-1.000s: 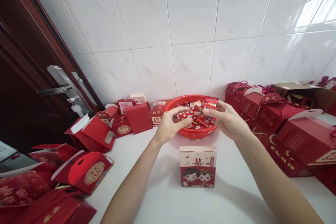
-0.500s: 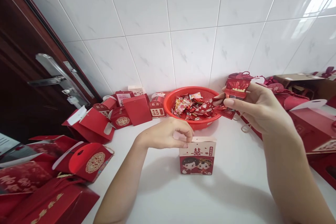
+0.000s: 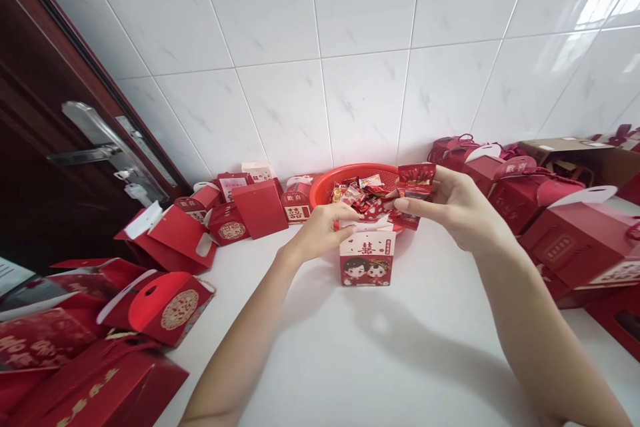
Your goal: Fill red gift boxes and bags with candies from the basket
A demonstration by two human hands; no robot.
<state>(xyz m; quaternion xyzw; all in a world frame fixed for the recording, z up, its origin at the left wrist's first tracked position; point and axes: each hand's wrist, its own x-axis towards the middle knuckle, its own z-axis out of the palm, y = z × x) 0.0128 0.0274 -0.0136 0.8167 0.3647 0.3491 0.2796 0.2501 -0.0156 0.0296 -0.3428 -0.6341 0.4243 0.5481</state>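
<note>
My left hand [image 3: 327,230] grips the top left edge of a small red and white candy box [image 3: 367,261] printed with two cartoon figures. The box is upright, its top flaps apart. To the right and slightly above, my right hand [image 3: 445,203] pinches several red wrapped candies [image 3: 415,180] between thumb and fingers. These candies are close to the box's opening, outside it. Just behind, a red plastic basket [image 3: 325,185] holds many wrapped candies [image 3: 370,183]. The box and my hands partly cover its front.
Red gift boxes [image 3: 260,210] stand along the tiled wall, with more red boxes [image 3: 175,307] at the left. On the right are further red boxes [image 3: 580,233] and a brown cardboard box [image 3: 555,145]. A dark door [image 3: 30,227] with a metal handle borders the left side of the white tabletop [image 3: 310,360].
My left hand has moved the candy box away from me, closer to the basket. My right hand has come left and a little down with the candies, nearer the box's opening.
</note>
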